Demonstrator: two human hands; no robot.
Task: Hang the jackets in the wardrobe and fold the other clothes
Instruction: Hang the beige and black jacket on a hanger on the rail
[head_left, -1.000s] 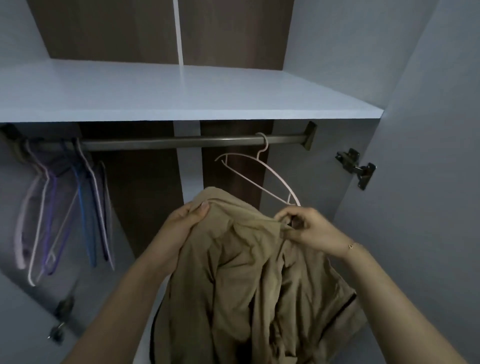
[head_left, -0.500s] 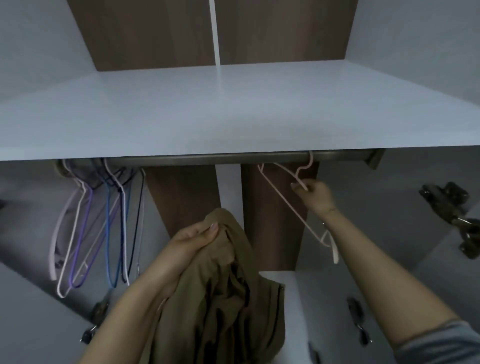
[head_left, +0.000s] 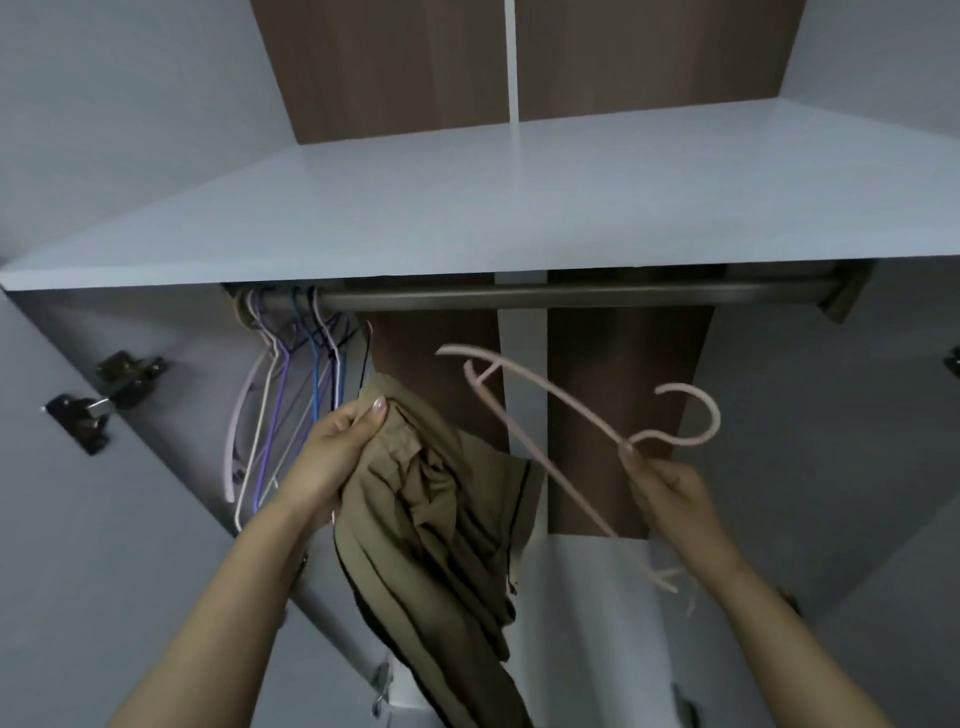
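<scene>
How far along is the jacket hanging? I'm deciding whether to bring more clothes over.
Nothing hangs dressed yet. In hand: the left hand grips the tan jacket, and the right hand holds the pink hanger, which is off the rail. Left: fit the jacket on it and hook it up beside the empty hangers.

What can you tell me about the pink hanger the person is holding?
The thin pale pink hanger looks like coated wire or plastic, with a curved hook at the top, sloping shoulders and a small notch near its far end. It is off the metal wardrobe rail and tilted in the air, hook pointing right. The right hand pinches it just below the hook. It hangs beside the tan jacket, not inside it.
</scene>
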